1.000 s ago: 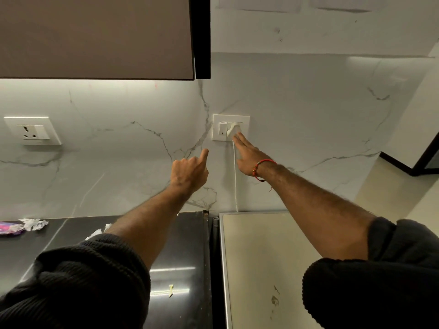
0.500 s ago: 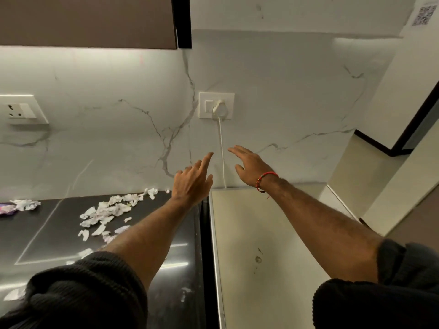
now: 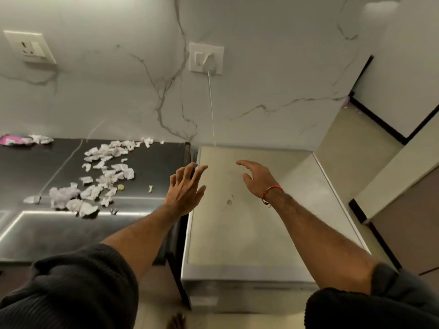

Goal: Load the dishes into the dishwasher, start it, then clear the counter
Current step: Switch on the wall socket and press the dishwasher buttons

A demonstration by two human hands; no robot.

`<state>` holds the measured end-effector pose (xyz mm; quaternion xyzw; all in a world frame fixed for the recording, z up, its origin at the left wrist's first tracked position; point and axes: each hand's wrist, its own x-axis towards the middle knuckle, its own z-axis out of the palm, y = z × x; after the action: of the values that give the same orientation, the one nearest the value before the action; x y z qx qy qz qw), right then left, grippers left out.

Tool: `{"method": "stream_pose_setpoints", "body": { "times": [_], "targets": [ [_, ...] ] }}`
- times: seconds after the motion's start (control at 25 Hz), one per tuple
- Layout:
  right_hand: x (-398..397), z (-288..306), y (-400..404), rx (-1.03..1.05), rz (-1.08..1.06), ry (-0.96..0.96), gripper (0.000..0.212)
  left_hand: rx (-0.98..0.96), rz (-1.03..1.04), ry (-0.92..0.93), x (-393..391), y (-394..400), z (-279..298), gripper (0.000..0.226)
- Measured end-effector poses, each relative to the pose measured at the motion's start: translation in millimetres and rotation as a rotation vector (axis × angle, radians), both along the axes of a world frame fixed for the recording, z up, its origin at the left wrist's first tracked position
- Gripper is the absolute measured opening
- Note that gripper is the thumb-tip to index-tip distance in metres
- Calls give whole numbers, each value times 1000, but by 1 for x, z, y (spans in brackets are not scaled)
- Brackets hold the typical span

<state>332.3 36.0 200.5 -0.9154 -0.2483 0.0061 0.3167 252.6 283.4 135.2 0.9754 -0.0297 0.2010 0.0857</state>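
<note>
Both hands are empty right now, hovering over the dishwasher (image 3: 249, 210) top: left hand (image 3: 184, 189) with fingers spread loose, right hand (image 3: 257, 178) relaxed and slightly cupped. The plug (image 3: 209, 61) sits in the wall socket (image 3: 206, 58), cord (image 3: 211, 108) dropping behind the machine. Paper scraps (image 3: 104, 172) are scattered all over the dark tabletop (image 3: 47, 233) to the left. My worry: a careless sweep sends scraps into the gap beside the dishwasher, or a hand snags that cord.
</note>
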Motion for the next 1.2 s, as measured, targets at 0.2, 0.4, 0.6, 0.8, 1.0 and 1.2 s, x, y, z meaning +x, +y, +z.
{"method": "stream_pose_setpoints", "body": {
  "times": [0.2, 0.4, 0.6, 0.8, 1.0, 1.2],
  "targets": [
    [-67, -40, -61, -37, 11, 90, 45, -35, 33, 167, -96, -56, -41, 58],
    [-139, -70, -82, -26, 61, 161, 45, -86, 104, 314, -172, -82, -62, 54],
    [-198, -102, -84, -77, 116, 230, 49, -87, 108, 370, -214, -89, -73, 54],
    [-241, -145, -79, -294, 120, 217, 65, -35, 11, 452, -250, -76, -107, 73],
    [-251, -166, -73, -344, 68, 157, 86, 8, -31, 339, -243, -73, -134, 89],
    [-250, -189, -78, -245, 0, 13, 90, -145, 81, 126, -249, -100, -174, 100]
  ]
}}
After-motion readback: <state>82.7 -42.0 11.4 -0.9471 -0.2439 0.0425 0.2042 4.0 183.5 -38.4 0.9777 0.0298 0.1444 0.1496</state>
